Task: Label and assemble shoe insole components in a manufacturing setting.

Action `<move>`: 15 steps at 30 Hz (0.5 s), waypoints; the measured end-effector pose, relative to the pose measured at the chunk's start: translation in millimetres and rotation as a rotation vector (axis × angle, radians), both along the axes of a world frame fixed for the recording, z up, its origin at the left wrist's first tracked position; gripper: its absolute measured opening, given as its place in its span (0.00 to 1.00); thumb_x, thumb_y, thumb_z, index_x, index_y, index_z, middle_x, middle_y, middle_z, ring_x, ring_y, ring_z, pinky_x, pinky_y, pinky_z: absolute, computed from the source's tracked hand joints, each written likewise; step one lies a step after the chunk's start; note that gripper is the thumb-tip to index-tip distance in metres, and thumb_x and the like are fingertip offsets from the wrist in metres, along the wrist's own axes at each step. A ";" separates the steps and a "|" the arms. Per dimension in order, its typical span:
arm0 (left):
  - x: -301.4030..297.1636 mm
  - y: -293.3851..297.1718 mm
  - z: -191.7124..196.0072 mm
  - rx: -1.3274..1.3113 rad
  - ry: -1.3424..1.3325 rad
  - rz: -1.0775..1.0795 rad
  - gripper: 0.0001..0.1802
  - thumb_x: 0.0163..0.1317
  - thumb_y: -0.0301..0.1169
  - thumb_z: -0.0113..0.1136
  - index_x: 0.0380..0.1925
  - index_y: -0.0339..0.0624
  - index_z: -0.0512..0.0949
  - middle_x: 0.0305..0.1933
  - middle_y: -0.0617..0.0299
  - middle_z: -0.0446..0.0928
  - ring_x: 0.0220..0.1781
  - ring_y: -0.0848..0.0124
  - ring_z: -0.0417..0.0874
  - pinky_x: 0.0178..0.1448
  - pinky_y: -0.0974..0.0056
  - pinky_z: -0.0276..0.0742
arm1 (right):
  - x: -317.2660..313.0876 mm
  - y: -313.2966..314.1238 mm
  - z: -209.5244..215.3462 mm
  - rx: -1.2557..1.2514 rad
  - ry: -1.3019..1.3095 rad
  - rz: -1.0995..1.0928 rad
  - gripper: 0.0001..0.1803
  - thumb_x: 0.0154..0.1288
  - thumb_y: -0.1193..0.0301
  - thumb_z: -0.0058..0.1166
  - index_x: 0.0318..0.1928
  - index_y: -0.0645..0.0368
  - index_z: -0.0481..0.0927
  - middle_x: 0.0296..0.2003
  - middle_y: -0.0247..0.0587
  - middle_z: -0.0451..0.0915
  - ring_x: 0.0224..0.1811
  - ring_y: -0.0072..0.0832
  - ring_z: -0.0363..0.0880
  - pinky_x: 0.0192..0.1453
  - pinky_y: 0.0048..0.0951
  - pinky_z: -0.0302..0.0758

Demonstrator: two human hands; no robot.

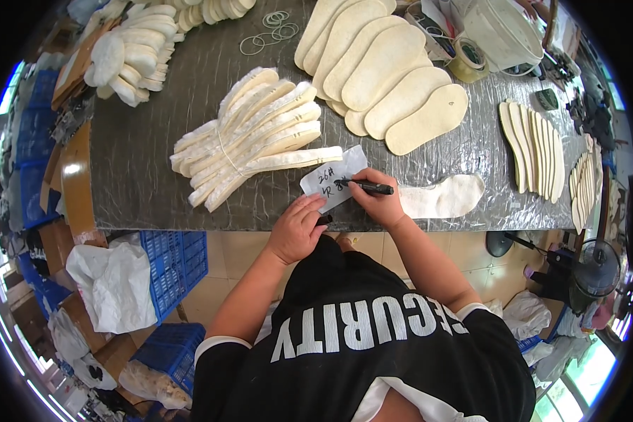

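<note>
A white paper slip with dark handwriting lies near the table's front edge. My right hand is closed around a black marker, its tip on the slip. My left hand rests on the slip's lower edge, fingers bent together; a black marker cap sticks out from them. Just beyond the slip lies a bundle of fleecy cream insoles tied with a band, one insole reaching the paper. To the right of my right hand, a single white fleecy insole lies flat, partly hidden by that hand.
Cream insoles spread in overlapping rows at the back. More insole stacks stand at far left and right. Loose rubber bands, a tape roll and a white bucket sit toward the back. Blue crates stand below left.
</note>
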State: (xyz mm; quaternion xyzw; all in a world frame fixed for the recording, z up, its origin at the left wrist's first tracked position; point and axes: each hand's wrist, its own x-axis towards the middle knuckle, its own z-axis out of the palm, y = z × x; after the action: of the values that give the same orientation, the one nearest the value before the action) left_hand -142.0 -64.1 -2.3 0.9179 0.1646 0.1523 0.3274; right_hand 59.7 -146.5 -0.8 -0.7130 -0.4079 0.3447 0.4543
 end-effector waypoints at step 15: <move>1.9 -1.1 -1.2 -0.003 -0.031 0.012 0.15 0.46 0.26 0.61 0.36 0.33 0.74 0.50 0.54 0.74 0.57 0.58 0.70 0.63 0.55 0.64 | -0.7 -0.3 0.2 0.050 -0.030 0.002 0.06 0.50 0.75 0.59 0.27 0.63 0.76 0.22 0.44 0.76 0.23 0.28 0.75 0.29 0.26 0.71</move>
State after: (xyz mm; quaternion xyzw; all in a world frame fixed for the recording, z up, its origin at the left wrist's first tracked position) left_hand -140.1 -65.2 -3.4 0.9139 0.1654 0.1680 0.3305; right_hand 59.0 -146.8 -0.6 -0.7063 -0.4238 0.3241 0.4653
